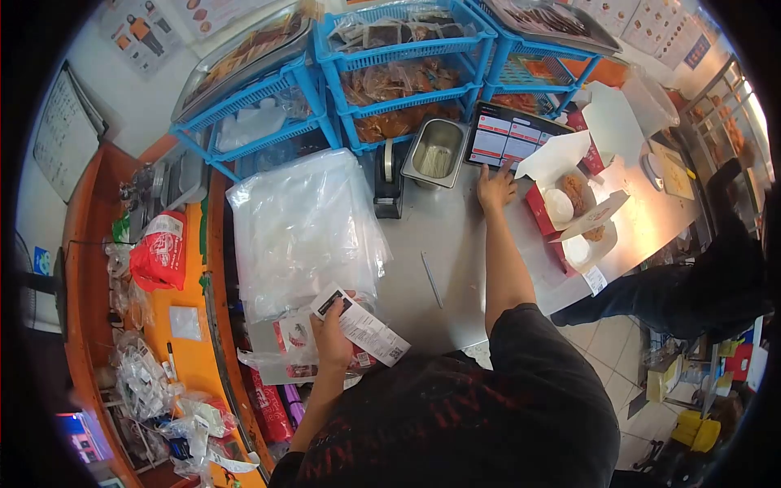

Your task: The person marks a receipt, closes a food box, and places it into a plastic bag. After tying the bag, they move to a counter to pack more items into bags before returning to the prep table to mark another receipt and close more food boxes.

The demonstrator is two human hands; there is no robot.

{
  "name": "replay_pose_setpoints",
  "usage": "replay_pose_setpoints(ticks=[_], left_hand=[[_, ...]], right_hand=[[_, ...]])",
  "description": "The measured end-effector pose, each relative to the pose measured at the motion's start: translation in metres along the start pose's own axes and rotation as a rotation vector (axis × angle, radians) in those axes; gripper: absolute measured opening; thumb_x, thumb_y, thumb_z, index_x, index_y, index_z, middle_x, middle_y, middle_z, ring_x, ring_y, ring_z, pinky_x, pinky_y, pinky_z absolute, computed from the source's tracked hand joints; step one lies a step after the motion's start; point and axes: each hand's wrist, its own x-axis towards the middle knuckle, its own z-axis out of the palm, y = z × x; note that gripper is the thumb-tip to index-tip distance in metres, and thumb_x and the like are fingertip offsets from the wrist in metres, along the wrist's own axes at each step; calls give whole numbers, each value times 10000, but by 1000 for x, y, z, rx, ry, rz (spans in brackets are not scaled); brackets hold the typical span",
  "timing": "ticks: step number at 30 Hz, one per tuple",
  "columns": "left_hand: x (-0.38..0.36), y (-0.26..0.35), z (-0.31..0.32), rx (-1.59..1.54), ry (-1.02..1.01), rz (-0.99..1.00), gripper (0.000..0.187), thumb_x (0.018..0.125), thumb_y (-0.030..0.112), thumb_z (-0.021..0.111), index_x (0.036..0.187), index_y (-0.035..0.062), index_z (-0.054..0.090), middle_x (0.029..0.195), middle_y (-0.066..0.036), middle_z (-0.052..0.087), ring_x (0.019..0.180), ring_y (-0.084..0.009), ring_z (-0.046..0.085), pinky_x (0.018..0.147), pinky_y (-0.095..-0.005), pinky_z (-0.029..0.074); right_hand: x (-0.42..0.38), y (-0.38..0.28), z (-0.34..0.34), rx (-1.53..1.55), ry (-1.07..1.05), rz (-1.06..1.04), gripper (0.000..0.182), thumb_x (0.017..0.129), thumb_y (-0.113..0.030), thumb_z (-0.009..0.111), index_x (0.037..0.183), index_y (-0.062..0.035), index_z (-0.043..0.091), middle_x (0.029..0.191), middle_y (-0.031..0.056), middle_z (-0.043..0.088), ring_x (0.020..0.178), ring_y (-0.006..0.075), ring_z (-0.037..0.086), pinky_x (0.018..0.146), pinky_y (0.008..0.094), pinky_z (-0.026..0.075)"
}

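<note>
My left hand (329, 335) is closed on a printed receipt (368, 327), the thumb pressing near its upper end. Below that hand lie red-and-white printed packets in clear plastic (294, 335), partly hidden. Fingers apart, my right hand (495, 189) rests at the lower edge of a tablet (514, 137) showing white panels with red bars. To the right of this hand stands an open red-and-white box (538, 207) with fried chicken (573, 193) and a white round item. A second open box (561, 254) sits nearer me, with similar contents and a paper slip at its corner.
A stack of clear plastic bags (297, 220) covers the counter's left part. Behind are a tape dispenser (389, 183), a metal container (437, 154) and blue racks (399, 57). A pen (431, 279) lies mid-counter. Another person in dark clothing (675, 281) is at right.
</note>
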Motion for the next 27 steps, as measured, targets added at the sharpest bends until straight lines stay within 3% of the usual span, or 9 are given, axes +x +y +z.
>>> replay_pose_setpoints(ticks=[6,8,11,17,20,24,26,27], left_hand=[[1,-4,-2,1,-26,28,175,869,83,520,981,-36,581,908,-130,643,802,-179,620,704,-302,501],[3,-5,-6,-21,-45,31,178,869,85,519,979,-38,587,903,-131,645,799,-176,620,699,-298,500],[6,-5,-11,-3,-129,-15,187,871,99,522,965,-40,605,884,-120,649,781,-164,617,685,-284,491],[7,-6,-10,6,-134,-30,202,881,115,509,959,-34,621,862,-98,652,740,-145,605,673,-266,479],[8,-5,-11,46,-118,-24,230,884,126,474,968,-62,578,815,-133,620,723,-199,615,667,-315,508],[12,-18,-16,-65,-69,-24,221,878,114,451,1017,-34,539,864,-126,605,763,-222,617,711,-352,521],[15,-24,-21,-141,7,-3,218,873,105,446,1035,-20,523,883,-123,598,779,-230,618,725,-363,524],[18,-24,-28,-32,-121,78,214,874,72,465,1062,-5,530,953,-111,573,844,-206,598,766,-330,494]], right_hand=[[-4,-3,-1,66,45,19,779,841,-442,518,1445,-113,154,1274,205,460,1102,383,430,946,480,299],[-10,2,8,222,125,-209,780,829,-392,558,1433,-82,175,1238,212,471,1094,381,438,948,480,308],[-21,-1,11,197,-2,-279,782,816,-362,581,1423,-61,191,1211,204,476,1100,377,431,947,485,314],[-27,-3,10,112,0,-286,789,809,-373,584,1425,-70,196,1208,187,468,1105,370,422,941,481,319],[-29,-5,6,77,-12,-301,786,810,-373,580,1426,-70,196,1209,184,469,1107,370,421,943,480,318],[-30,-8,5,59,-4,-310,795,802,-361,594,1428,-75,195,1198,182,477,1100,379,424,933,487,326],[-33,-11,6,96,85,-286,788,795,-323,616,1420,-68,211,1152,185,504,1032,340,482,891,434,378],[-38,-13,4,96,80,-292,788,795,-323,616,1420,-68,211,1152,185,504,1032,340,482,891,434,378]])
